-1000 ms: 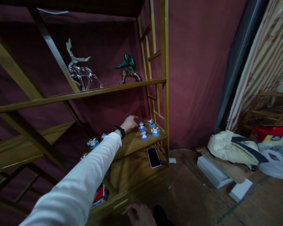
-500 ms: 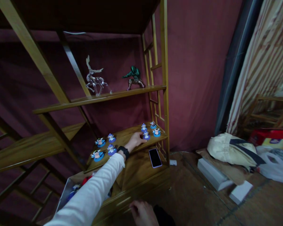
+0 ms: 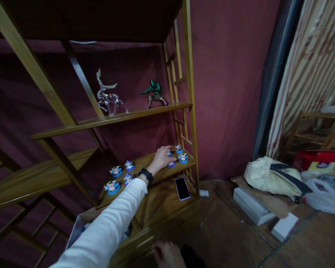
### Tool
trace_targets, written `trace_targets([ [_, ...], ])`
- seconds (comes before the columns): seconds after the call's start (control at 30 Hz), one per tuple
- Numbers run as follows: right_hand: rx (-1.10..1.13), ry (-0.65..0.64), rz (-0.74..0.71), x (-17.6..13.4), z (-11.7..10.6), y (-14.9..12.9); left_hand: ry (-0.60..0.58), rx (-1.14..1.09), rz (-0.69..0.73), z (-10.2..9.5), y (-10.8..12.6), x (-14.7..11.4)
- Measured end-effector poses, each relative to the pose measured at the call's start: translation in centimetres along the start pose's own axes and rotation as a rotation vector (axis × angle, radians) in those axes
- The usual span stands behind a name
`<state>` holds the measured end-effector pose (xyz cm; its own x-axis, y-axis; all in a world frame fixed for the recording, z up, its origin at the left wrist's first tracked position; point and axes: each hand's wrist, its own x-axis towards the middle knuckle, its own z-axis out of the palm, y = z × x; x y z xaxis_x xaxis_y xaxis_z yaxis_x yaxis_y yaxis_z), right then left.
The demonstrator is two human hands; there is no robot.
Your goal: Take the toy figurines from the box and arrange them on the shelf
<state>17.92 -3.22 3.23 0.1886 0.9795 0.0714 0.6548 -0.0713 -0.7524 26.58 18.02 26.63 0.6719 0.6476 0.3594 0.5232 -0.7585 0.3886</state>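
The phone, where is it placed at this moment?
In the head view, the phone lies right of centre, on the board one level below the small figures.

A small purple-and-white rear figurine (image 3: 169,152) and a front figurine (image 3: 171,164) with round purple base are placed one behind the other near the right end of the wooden shelf (image 3: 142,162); both are partly covered, and of the front one mainly the base is seen

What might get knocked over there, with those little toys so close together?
The left hand could nudge the front purple-based figurine into the front blue-based figurine close beside it. The phone lies on the level below, so a toppled toy might perhaps drop onto it.
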Motion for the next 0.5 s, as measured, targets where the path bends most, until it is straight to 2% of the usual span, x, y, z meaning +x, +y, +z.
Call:
trace_targets([
  [0.1,0.006,-0.001,-0.006,0.2,0.0,0.1,-0.138,0.175,0.078,0.0,2.7,1.3],
  [0.23,0.021,-0.006,0.004,0.4,0.0,0.3,-0.289,0.314,0.07,1.0,4.8,2.9],
  [0.37,0.03,-0.03,0.033,0.8,0.1,0.8,-0.382,0.336,0.04,2.3,4.6,4.5],
  [0.5,0.041,-0.031,0.05,0.9,0.2,1.0,-0.446,0.238,-0.028,3.8,3.6,6.0],
])
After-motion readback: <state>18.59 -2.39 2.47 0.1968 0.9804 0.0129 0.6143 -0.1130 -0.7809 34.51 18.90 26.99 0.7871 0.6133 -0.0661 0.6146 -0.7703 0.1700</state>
